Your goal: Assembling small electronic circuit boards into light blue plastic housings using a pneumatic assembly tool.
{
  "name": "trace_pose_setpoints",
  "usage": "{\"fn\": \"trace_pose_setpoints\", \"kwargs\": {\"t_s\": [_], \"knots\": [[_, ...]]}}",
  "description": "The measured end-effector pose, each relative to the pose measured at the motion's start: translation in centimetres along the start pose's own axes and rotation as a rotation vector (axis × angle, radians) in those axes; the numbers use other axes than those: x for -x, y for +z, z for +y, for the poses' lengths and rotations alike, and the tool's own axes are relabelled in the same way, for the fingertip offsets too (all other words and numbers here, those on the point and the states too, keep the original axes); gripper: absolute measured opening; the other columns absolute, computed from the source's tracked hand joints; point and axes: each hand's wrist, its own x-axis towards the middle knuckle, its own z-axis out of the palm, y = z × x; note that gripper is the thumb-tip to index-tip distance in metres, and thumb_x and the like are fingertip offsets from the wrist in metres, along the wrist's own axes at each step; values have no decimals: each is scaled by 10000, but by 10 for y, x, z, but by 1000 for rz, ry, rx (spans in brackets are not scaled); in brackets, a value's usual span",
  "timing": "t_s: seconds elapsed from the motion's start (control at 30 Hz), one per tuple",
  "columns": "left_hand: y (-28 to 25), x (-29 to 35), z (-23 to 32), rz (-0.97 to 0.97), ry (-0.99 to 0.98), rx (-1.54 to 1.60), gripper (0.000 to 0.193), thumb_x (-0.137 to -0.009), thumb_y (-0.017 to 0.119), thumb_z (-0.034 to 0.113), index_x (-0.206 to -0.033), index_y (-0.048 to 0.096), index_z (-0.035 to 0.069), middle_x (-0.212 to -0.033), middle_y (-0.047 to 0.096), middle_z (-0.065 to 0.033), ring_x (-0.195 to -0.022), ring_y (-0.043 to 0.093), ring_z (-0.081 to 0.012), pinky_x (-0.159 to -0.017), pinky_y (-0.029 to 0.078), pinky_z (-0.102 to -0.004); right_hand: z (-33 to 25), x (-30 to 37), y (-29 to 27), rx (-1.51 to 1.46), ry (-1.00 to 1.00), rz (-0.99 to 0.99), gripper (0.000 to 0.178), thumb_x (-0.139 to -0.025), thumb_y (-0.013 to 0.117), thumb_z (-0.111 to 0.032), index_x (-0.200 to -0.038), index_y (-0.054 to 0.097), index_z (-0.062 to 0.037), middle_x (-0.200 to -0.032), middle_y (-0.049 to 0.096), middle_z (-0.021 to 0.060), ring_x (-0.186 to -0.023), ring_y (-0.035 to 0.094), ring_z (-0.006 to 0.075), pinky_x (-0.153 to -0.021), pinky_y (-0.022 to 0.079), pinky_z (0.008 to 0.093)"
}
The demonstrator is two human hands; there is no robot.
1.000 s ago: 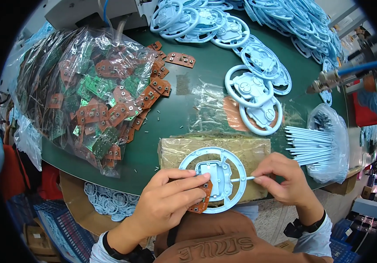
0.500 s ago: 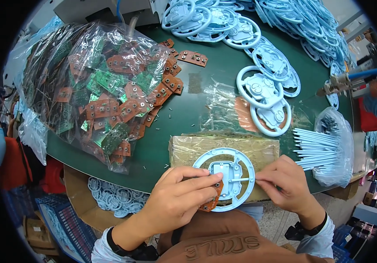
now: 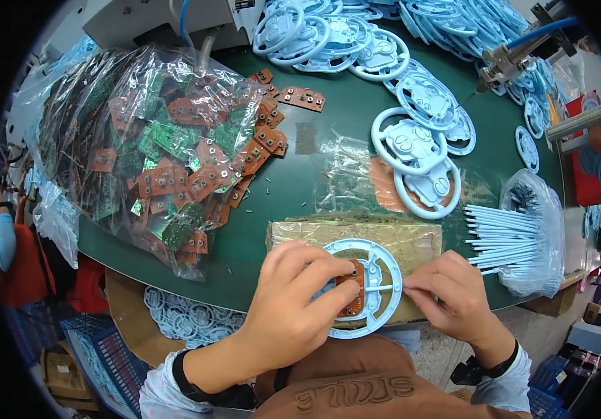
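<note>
A light blue toy steering wheel (image 3: 386, 260) rests over the near edge of a tape-wrapped cardboard block (image 3: 356, 230), its hollow side up. My left hand (image 3: 293, 300) holds a brown circuit board (image 3: 354, 290) by thumb and fingers, within the wheel's middle recess; the fingers cover part of the board and the wheel's left side. A thin light blue rod (image 3: 379, 287) runs from the middle to the right rim. There my right hand (image 3: 447, 293) is closed in a pinch, apparently on the rod's outer end, which its fingertips hide.
Left stands a clear bag of circuit boards (image 3: 167, 153), some spilling out beside small loose screws. More blue wheels (image 3: 412, 143) lie behind in a row and heap. A bag of blue rods (image 3: 503, 234) lies right. A metal-tipped tool (image 3: 506, 64) hangs at the back right.
My left hand has moved the circuit board up and right, from the wheel's lower left edge into its middle recess, turning it upright. My right hand keeps its pinch at the rim.
</note>
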Motion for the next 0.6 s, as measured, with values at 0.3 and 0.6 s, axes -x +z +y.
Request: {"fn": "trace_pose_setpoints", "kwargs": {"t_s": [0.3, 0.6], "knots": [[-4, -2, 10, -93, 27, -140, 266, -700, 692, 47, -951, 718, 131, -1050, 667, 9, -960, 637, -194, -1000, 407, -483, 0, 1, 0, -1, 3, -9, 220, -680, 780, -2, -883, 714, -53, -809, 644, 45, -703, 604, 233, -575, 494, 323], [-11, -11, 16, -176, -9, -91, 272, -726, 783, 191, -975, 712, 110, -1061, 664, -11, -974, 653, -208, -1022, 458, -495, 0, 4, 1, 14, 1, 1, 225, -681, 783, -5, -890, 715, -54, -822, 641, 46, -707, 604, 231, -578, 492, 319]]}}
